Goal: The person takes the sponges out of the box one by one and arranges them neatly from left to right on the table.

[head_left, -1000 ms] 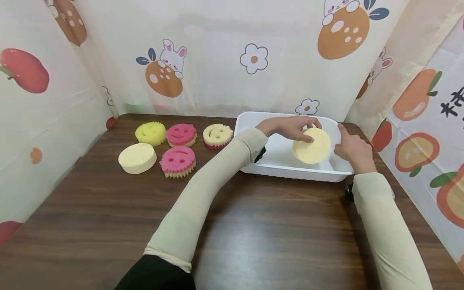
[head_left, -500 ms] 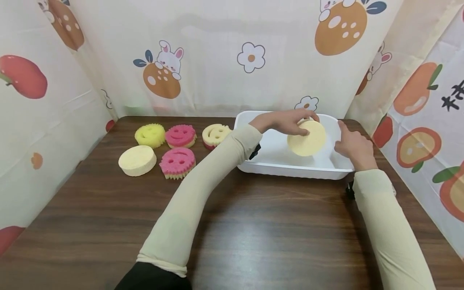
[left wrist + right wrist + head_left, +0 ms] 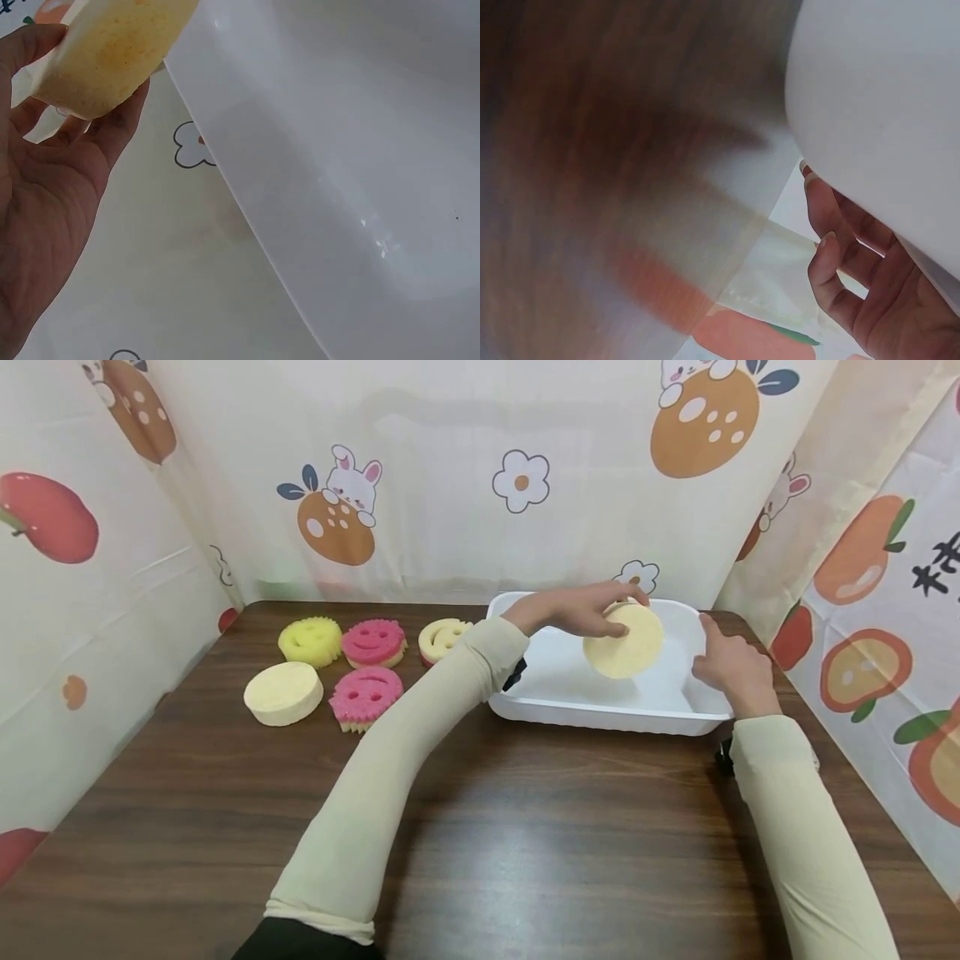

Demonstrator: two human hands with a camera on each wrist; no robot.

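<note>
My left hand (image 3: 581,610) holds a round pale yellow sponge (image 3: 626,643) by its edge, thumb on the near face, tilted up over the white tray (image 3: 607,717). In the left wrist view the sponge (image 3: 112,56) sits between thumb and fingers, beyond the tray's rim (image 3: 247,214). At the tray's right end, my right hand (image 3: 735,668) grips the side wall, with the thumb towards the inside. Seen from the right wrist, curled fingers (image 3: 825,202) lie against the outside of the tray (image 3: 885,120).
Left of the tray lie a yellow smiley sponge (image 3: 311,642), two pink smiley sponges (image 3: 375,642), a cream smiley sponge (image 3: 441,639) partly behind the left sleeve, and another round pale sponge (image 3: 283,693). Patterned curtains (image 3: 450,527) border the brown table (image 3: 525,827) behind and at both sides.
My left hand has drawn the round sponge leftward and slightly farther back above the tray. The right hand stays at the tray's right wall.
</note>
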